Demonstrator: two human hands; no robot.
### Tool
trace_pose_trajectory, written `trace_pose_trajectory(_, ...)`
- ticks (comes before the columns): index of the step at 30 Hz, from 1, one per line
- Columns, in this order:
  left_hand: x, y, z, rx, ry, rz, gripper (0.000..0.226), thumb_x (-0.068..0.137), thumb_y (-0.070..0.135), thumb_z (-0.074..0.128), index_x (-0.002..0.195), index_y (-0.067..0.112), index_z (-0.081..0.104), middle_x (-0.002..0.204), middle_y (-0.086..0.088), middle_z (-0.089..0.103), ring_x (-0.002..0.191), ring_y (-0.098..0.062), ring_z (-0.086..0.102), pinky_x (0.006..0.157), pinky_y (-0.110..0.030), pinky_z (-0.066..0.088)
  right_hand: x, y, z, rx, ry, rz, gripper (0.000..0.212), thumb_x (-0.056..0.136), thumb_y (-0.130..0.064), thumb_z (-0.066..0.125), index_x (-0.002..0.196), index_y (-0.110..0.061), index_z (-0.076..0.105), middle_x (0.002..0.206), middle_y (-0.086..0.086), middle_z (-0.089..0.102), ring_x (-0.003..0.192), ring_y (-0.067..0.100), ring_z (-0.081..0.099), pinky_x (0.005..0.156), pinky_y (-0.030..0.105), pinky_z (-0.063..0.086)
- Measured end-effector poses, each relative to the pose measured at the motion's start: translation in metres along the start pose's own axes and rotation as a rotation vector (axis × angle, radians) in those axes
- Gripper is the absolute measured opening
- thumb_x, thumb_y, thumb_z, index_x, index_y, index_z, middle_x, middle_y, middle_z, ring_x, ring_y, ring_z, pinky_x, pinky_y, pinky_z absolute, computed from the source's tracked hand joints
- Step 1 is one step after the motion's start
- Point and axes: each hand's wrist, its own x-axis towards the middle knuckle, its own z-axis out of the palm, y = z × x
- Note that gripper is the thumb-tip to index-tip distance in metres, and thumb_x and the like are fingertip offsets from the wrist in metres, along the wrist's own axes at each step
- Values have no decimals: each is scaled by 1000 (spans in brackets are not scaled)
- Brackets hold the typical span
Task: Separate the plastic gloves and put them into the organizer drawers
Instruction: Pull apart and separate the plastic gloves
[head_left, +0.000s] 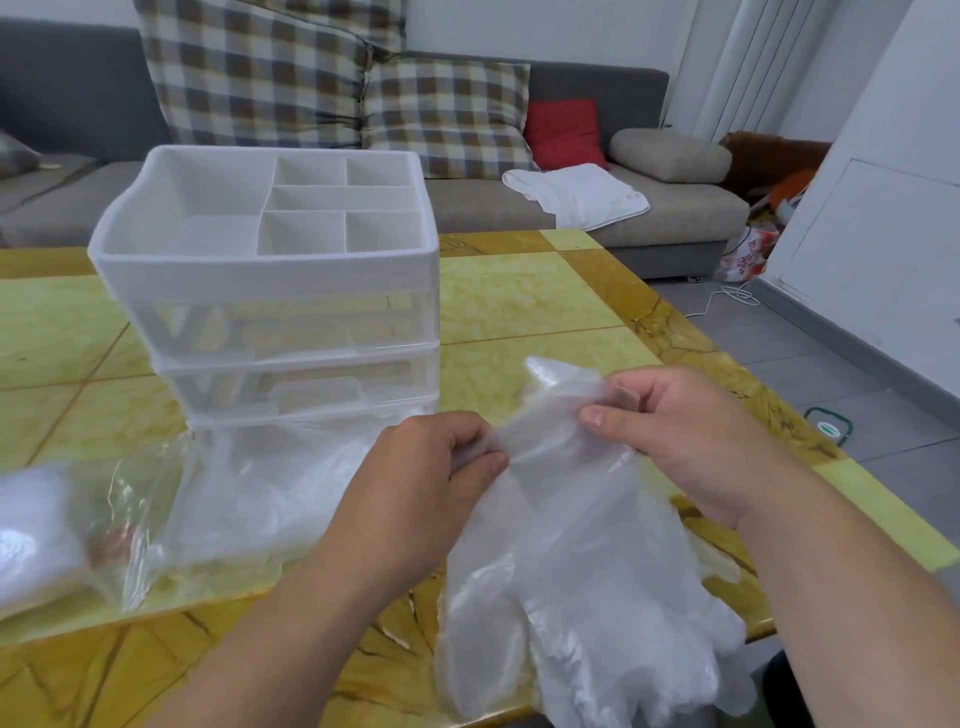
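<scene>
Head view looks down on a yellow marbled bench (519, 291) where both hands work at a bunch of plastic gloves (571, 582). The left hand (415, 483) has its grip pinched on the cuff end of the bunch, thumb and curled fingers closed over the thin film. The right hand (691, 441) pinches the same cuff end from the other side, thumb and forefinger pressed onto a raised layer of film. The gloves are held up between the two hands over the near part of the bench, and their finger ends hang down past the bench rim. Behind the left hand stands the white organizer (270, 270), with an open tray of compartments on top and clear drawers (291, 332) stacked below; the two upper drawers sit closed. Just in front of its base lies hazy clear plastic (270, 488); whether it is a bag or a pulled-out drawer I cannot tell. A crumpled clear bag (62, 530) lies at the left edge. Beyond the bench is a grey sofa (649, 218) with plaid cushions (260, 78), a red cushion (563, 132) and a white cloth (576, 195)
</scene>
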Motion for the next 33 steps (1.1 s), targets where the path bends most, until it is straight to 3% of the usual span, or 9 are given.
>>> trace_pose_trajectory(4, 1, -1, -10, -112, -7, -86, 20, 93, 27, 68, 75, 20, 71, 68, -1, 67, 58, -21, 64, 62, -42, 58, 1, -3, 1, 77, 55, -8, 15, 90, -9, 70, 76, -5, 71, 72, 7, 69, 72, 20, 60, 76, 37, 42)
trace_pose_trajectory(9, 3, -5, -25, -251, 59, -219, 20, 94, 18, 67, 75, 16, 72, 67, 2, 68, 55, -19, 69, 54, -27, 57, 4, -1, -1, 50, 113, -25, 19, 90, -13, 71, 71, -9, 70, 69, 1, 67, 71, 17, 57, 75, 36, 40)
trace_pose_trajectory(11, 4, -6, -29, -257, 114, -221, 14, 94, 35, 65, 88, 25, 72, 79, 6, 72, 54, -16, 66, 55, -29, 56, 3, -3, 0, 64, 112, -39, 19, 86, -19, 75, 71, -9, 70, 70, 3, 67, 71, 16, 57, 75, 35, 39)
trace_pose_trajectory(15, 2, -6, -29, -68, -44, -102, 67, 65, 78, 58, 126, 48, 54, 108, 25, 63, 70, -6, 62, 67, -25, 49, 1, -7, 3, 65, 72, -89, 24, 81, -26, 73, 79, -3, 69, 82, 23, 68, 74, 21, 59, 78, 39, 41)
trace_pose_trajectory(19, 1, 0, -18, -102, -105, -105, 23, 86, 53, 68, 90, 31, 75, 80, 11, 71, 56, -8, 62, 60, -40, 54, 0, -10, 6, 73, 18, -114, 21, 82, -24, 73, 80, -3, 70, 87, 28, 67, 77, 26, 60, 81, 42, 44)
trace_pose_trajectory(23, 1, 2, -19, -88, -110, -114, 22, 91, 32, 72, 74, 18, 72, 66, -1, 65, 50, -11, 56, 59, -42, 53, -1, -10, 5, 9, 22, -131, 21, 85, -24, 75, 81, -3, 72, 87, 24, 69, 80, 34, 65, 82, 47, 50)
trace_pose_trajectory(25, 1, 1, -25, 5, -142, -94, 21, 87, 40, 73, 77, 22, 71, 67, 5, 64, 55, -3, 57, 61, -41, 51, -2, -12, 5, -31, 23, -133, 16, 89, -17, 74, 79, -5, 73, 82, 18, 70, 75, 25, 64, 78, 40, 48)
trace_pose_trajectory(29, 1, 12, -34, 192, -67, -29, 35, 70, 70, 64, 92, 44, 68, 87, 27, 65, 84, 15, 53, 65, -16, 39, -5, -22, 12, -122, -36, -150, 12, 90, -16, 73, 79, -9, 74, 73, 8, 69, 69, 7, 61, 69, 27, 44)
trace_pose_trajectory(33, 2, 20, -23, 96, -92, 18, 31, 83, 50, 71, 65, 26, 64, 54, 14, 52, 49, -6, 45, 50, -24, 31, -5, -31, 23, -184, -114, -212, 10, 89, -14, 74, 80, -9, 74, 80, 18, 68, 66, 30, 58, 62, 35, 46)
